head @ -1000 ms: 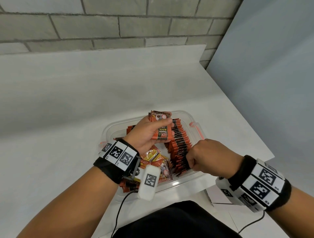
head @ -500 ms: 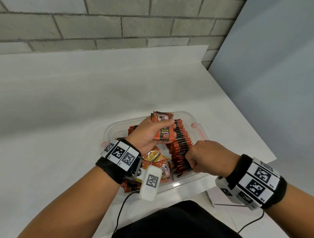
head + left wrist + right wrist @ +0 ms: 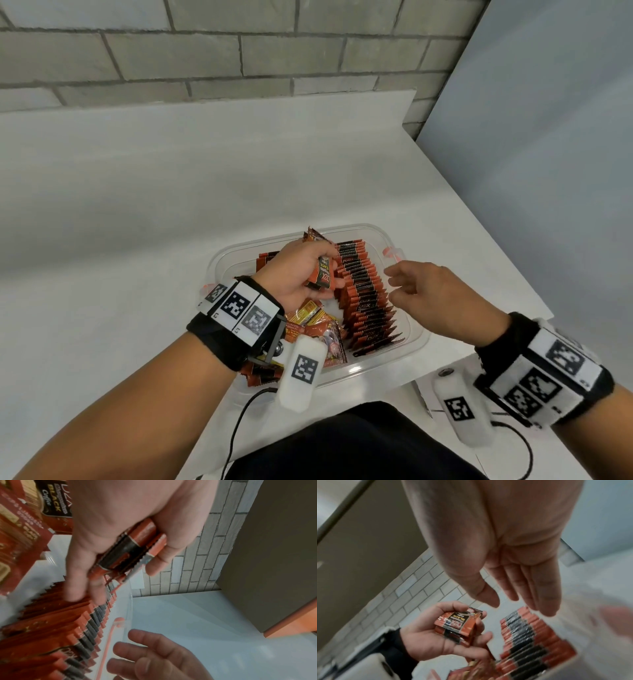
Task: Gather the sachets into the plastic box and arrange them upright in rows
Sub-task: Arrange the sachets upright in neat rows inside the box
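On the white bench (image 3: 137, 240), a clear plastic box (image 3: 416, 337) holds a row of upright orange-and-black sachets (image 3: 368, 301). The left hand (image 3: 294, 274) grips a small bundle of sachets (image 3: 323, 270); the right hand (image 3: 435, 298) hovers beside the row, fingers (image 3: 397, 274) loose.

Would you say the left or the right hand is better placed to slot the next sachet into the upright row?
Probably the right hand: it is open and empty beside the upright row, while the left hand grips the sachet bundle.
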The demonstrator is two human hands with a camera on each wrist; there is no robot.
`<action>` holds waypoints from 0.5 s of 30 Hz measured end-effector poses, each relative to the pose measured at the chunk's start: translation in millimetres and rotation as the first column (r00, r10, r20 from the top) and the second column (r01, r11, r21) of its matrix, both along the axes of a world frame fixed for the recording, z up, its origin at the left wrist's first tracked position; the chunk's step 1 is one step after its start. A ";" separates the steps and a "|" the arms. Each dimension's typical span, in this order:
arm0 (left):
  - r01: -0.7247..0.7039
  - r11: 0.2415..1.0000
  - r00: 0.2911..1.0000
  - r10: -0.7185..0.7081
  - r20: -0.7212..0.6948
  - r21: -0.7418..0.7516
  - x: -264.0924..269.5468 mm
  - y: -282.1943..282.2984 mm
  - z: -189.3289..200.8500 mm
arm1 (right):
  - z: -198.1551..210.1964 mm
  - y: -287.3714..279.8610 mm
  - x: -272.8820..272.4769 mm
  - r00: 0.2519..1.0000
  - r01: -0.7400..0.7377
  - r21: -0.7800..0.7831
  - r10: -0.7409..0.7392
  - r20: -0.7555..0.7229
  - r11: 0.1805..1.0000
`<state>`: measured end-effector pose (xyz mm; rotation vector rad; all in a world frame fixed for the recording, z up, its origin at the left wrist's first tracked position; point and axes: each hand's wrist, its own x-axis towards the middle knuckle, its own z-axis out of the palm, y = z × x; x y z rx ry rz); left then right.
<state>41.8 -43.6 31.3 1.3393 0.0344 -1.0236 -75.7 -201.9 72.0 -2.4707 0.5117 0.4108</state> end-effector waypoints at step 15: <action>0.015 0.992 0.998 -0.007 -0.065 0.126 -14.1 -12.9 -6.1 | -8.8 10.8 0.7 0.953 0.298 0.303 -0.268 -0.138 0.905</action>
